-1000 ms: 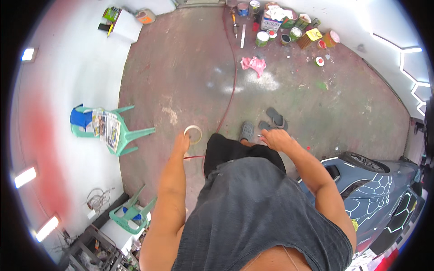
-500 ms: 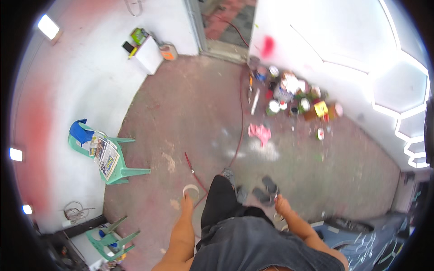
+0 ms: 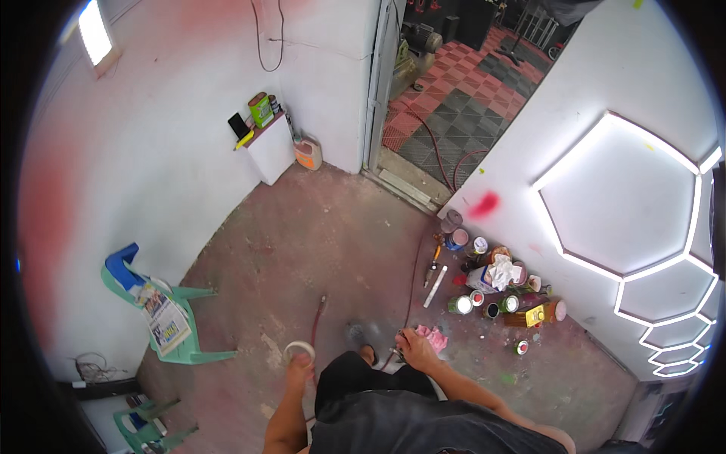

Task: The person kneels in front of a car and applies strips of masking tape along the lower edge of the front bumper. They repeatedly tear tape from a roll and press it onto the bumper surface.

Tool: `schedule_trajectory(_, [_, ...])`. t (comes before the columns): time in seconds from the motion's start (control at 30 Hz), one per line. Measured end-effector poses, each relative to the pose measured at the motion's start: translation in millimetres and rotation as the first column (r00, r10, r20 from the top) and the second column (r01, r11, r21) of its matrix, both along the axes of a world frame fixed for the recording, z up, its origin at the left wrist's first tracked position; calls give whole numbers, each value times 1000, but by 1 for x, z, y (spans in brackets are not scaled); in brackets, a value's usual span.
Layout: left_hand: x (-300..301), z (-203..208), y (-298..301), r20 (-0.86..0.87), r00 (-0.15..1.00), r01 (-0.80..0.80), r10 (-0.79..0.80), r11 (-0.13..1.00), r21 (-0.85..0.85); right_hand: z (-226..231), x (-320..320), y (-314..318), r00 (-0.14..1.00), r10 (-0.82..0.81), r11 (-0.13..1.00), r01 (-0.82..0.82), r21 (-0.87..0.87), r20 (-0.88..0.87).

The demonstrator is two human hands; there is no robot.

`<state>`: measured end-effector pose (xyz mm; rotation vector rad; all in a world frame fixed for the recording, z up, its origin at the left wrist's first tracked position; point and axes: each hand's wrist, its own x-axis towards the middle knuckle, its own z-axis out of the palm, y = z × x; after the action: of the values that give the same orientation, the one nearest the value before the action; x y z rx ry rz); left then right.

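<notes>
My left hand (image 3: 300, 370) grips a cream roll of tape (image 3: 301, 343), its ring standing out past my fingers. Closed and held out at waist height, my right hand (image 3: 413, 345) has something small at its fingertips that I cannot make out. Behind that hand a pink cloth (image 3: 433, 337) lies on the floor, partly covered by it. A red hose (image 3: 317, 321) rests on the floor between my hands.
Several paint cans (image 3: 460, 305) and bottles crowd the right wall. A green plastic chair (image 3: 198, 318) with newspaper stands at left. An open doorway (image 3: 469, 113) lies ahead, and a jug (image 3: 308, 153) sits by a white stand (image 3: 272, 153).
The view has swung up and forward, showing more of the doorway. My right hand has moved inward, close to the pink cloth in view. The left still holds the tape roll.
</notes>
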<state>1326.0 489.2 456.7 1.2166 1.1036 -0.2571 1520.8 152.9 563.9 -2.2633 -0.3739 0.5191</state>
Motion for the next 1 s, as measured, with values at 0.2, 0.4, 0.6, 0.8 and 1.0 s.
schedule_trajectory(0.2, [248,100,-40,549,819,381,-165,872,-307,45,135,71,998,-48,973,40,227,30])
schedule_trajectory(0.4, [385,72,-61,508,821,425,-261,873,-239,40,283,101,953,-188,966,223,129,-238])
schedule_trajectory(0.6, [518,98,-53,211,838,490,-503,864,117,7,430,140,937,-151,978,189,92,-315])
schedule_trajectory(0.8, [608,82,-8,242,876,474,-418,839,-267,5,523,169,832,-35,885,283,370,-554])
schedule_trajectory(1.0, [725,81,8,56,977,211,-207,885,-414,-41,593,199,886,-250,837,400,373,-389])
